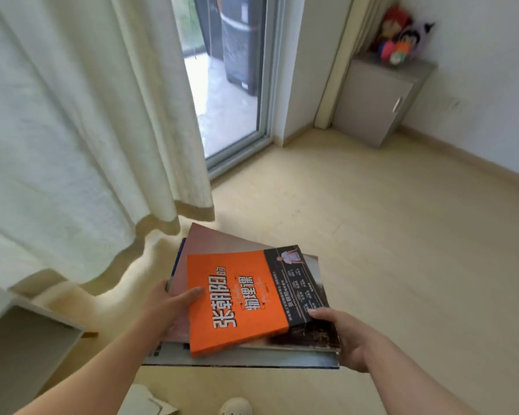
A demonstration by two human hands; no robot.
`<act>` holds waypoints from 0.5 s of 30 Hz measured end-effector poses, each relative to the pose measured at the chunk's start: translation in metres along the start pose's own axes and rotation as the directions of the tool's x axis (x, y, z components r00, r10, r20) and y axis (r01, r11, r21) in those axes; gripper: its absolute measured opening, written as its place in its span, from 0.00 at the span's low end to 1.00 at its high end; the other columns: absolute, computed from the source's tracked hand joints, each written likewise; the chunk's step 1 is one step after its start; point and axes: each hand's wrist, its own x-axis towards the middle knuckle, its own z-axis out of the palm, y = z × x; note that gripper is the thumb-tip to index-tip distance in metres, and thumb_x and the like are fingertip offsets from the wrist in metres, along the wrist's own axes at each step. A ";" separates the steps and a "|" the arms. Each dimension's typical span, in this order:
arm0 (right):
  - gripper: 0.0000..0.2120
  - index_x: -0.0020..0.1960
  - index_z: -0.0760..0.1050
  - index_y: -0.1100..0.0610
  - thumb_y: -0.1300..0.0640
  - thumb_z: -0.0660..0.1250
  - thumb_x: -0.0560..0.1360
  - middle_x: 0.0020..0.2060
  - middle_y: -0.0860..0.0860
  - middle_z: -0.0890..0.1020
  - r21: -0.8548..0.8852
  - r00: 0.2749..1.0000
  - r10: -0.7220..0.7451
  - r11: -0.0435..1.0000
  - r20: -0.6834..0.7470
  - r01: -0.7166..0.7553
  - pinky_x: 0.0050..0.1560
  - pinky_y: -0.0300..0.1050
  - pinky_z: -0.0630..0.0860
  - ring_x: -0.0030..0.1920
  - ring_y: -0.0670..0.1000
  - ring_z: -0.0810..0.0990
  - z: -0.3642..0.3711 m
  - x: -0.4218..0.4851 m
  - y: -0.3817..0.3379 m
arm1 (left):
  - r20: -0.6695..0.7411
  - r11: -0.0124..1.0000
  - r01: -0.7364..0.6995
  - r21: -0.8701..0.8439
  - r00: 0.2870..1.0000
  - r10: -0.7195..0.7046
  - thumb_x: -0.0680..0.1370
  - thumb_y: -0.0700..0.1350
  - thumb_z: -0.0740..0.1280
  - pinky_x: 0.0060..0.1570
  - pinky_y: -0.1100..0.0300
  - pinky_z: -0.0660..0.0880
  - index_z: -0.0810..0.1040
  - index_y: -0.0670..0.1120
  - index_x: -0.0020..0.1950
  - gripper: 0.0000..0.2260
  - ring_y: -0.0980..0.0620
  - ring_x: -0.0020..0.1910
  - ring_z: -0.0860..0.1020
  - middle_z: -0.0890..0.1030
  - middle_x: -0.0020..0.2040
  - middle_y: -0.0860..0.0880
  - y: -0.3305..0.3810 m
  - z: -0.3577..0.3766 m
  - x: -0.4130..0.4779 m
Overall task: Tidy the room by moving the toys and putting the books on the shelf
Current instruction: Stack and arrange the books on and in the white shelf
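Above a pale wooden floor (372, 235), a loose stack of books (252, 359), topped by an orange paperback with white Chinese lettering (237, 301), is held in mid-air. The left grip (168, 304) clasps the stack's left edge, thumb on the orange cover and fingers underneath. The right grip (345, 339) clasps the near right corner likewise. A cream curtain (72, 130) hangs left of a glass door (222, 100). Colourful plush toys (399, 40) sit on a grey cabinet (375, 103) in the far corner.

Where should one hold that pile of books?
Probably grip the pile at both side edges, from left and right, where the left hand and right hand are: thumbs on top, fingers under the wide bottom book. The orange book lies askew and could slide.
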 end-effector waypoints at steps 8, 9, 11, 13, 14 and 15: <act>0.18 0.49 0.78 0.59 0.44 0.63 0.75 0.40 0.57 0.86 -0.033 0.985 -0.150 0.988 0.085 0.154 0.38 0.44 0.77 0.34 0.54 0.85 0.077 -0.088 0.037 | -0.103 1.000 -0.020 0.003 0.994 0.021 0.68 0.50 0.75 0.48 0.43 0.79 0.71 0.44 0.57 0.23 0.41 0.46 0.82 0.81 0.51 0.42 -0.013 -0.088 -0.110; 0.18 0.51 0.78 0.60 0.45 0.64 0.75 0.41 0.58 0.86 -0.051 0.983 -0.155 0.986 0.100 0.161 0.39 0.45 0.77 0.35 0.54 0.85 0.089 -0.092 0.045 | -0.124 1.000 0.000 -0.005 0.992 -0.001 0.68 0.49 0.75 0.47 0.45 0.80 0.70 0.44 0.58 0.23 0.41 0.46 0.82 0.81 0.51 0.42 -0.021 -0.101 -0.124; 0.18 0.54 0.78 0.60 0.46 0.64 0.75 0.44 0.58 0.85 -0.049 0.978 -0.150 0.986 0.144 0.158 0.41 0.46 0.78 0.37 0.55 0.85 0.108 -0.092 0.055 | -0.160 0.999 0.017 -0.035 0.987 -0.022 0.69 0.47 0.74 0.45 0.47 0.80 0.70 0.43 0.58 0.22 0.42 0.46 0.82 0.81 0.51 0.42 -0.032 -0.119 -0.138; 0.17 0.56 0.78 0.61 0.48 0.64 0.76 0.45 0.59 0.85 -0.063 0.973 -0.136 0.987 0.186 0.150 0.39 0.46 0.78 0.37 0.56 0.85 0.131 -0.091 0.062 | -0.198 0.997 0.036 -0.069 0.979 -0.049 0.70 0.45 0.74 0.42 0.49 0.79 0.70 0.43 0.56 0.19 0.43 0.44 0.81 0.81 0.48 0.43 -0.042 -0.140 -0.148; 0.17 0.57 0.77 0.62 0.49 0.64 0.76 0.46 0.60 0.85 -0.069 0.972 -0.132 0.987 0.196 0.148 0.39 0.46 0.78 0.38 0.56 0.85 0.142 -0.090 0.065 | -0.211 0.996 0.043 -0.078 0.976 -0.059 0.70 0.45 0.74 0.39 0.52 0.79 0.70 0.43 0.55 0.18 0.44 0.43 0.81 0.80 0.47 0.43 -0.047 -0.151 -0.150; 0.17 0.58 0.76 0.62 0.50 0.64 0.76 0.46 0.61 0.85 -0.080 0.968 -0.120 0.987 0.218 0.141 0.38 0.47 0.79 0.39 0.57 0.84 0.159 -0.087 0.066 | -0.233 0.995 0.058 -0.087 0.969 -0.077 0.71 0.45 0.74 0.38 0.53 0.78 0.70 0.43 0.55 0.18 0.44 0.43 0.81 0.80 0.46 0.44 -0.052 -0.167 -0.152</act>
